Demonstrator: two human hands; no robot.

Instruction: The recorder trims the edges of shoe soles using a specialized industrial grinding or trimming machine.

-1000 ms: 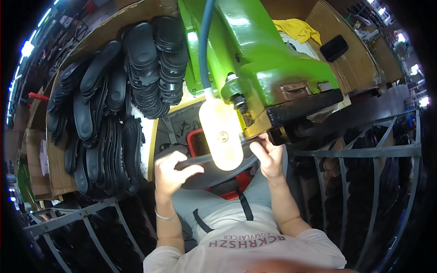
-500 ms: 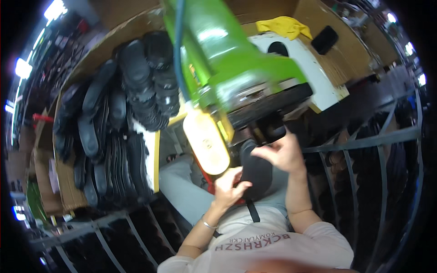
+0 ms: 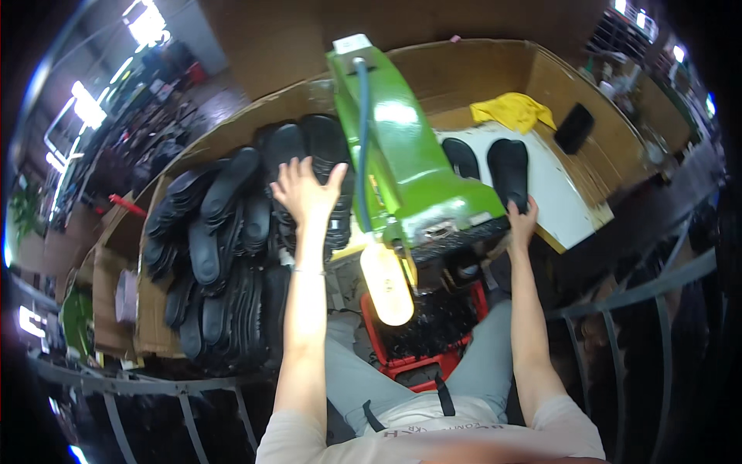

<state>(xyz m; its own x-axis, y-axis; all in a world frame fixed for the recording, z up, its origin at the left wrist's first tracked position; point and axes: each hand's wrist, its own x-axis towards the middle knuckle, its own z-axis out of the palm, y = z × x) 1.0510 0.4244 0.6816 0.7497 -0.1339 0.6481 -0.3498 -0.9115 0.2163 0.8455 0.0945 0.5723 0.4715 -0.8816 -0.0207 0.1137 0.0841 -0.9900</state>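
My left hand [image 3: 309, 189] is spread with fingers apart over the stacked black shoe soles [image 3: 232, 185] left of the green machine [image 3: 406, 155]. Nothing is in its grasp; whether it touches the soles I cannot tell. On the white board right of the machine, my right hand [image 3: 523, 220] pinches the near end of a black shoe sole [image 3: 508, 168]. A second black sole [image 3: 461, 158] lies beside it, partly hidden behind the machine. At the machine's front left hangs a pale yellow, rounded plate [image 3: 386, 284], between my two arms.
Cardboard walls [image 3: 464, 69] surround the work surface. A yellow cloth [image 3: 514, 113] and a black phone-like slab [image 3: 574, 129] are at the far right. Below the machine, a red crate [image 3: 375, 329] holds black scraps. Metal rails [image 3: 634, 290] curve round both sides.
Both hands have left the sole held near my lap. The left moved up to the stacks and opened; the right moved to a sole on the white board. The view has shifted.
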